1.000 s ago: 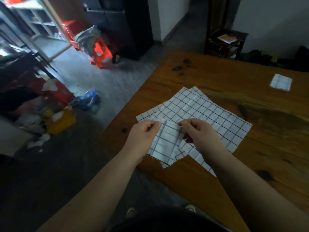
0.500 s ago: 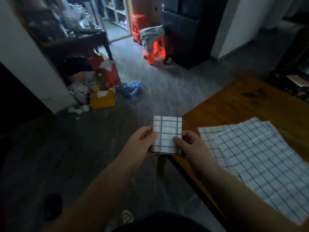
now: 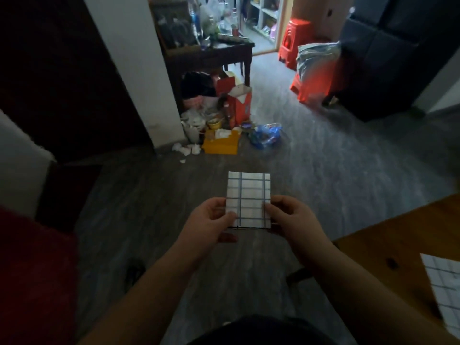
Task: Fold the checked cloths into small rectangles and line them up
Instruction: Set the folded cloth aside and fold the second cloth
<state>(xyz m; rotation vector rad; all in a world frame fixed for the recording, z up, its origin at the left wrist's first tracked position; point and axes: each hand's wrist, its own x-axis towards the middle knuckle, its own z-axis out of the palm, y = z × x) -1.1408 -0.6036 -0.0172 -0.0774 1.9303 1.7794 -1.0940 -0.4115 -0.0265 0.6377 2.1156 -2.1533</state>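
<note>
A small folded checked cloth point(image 3: 249, 195), white with dark lines, is held upright in front of me over the floor, away from the table. My left hand point(image 3: 207, 225) pinches its lower left edge and my right hand point(image 3: 290, 220) pinches its lower right edge. At the far right edge, a corner of an unfolded checked cloth point(image 3: 445, 287) lies on the wooden table point(image 3: 388, 240).
The table's corner sits at the lower right. Grey floor lies ahead, with a heap of boxes and rubbish point(image 3: 219, 128) by a white pillar. Red plastic stools point(image 3: 311, 78) and a dark cabinet point(image 3: 388, 51) stand further back. A red object point(image 3: 32, 275) fills the lower left.
My view has swung left, off the table toward the floor. Both hands have carried the folded cloth along and now hold it as a flat upright rectangle.
</note>
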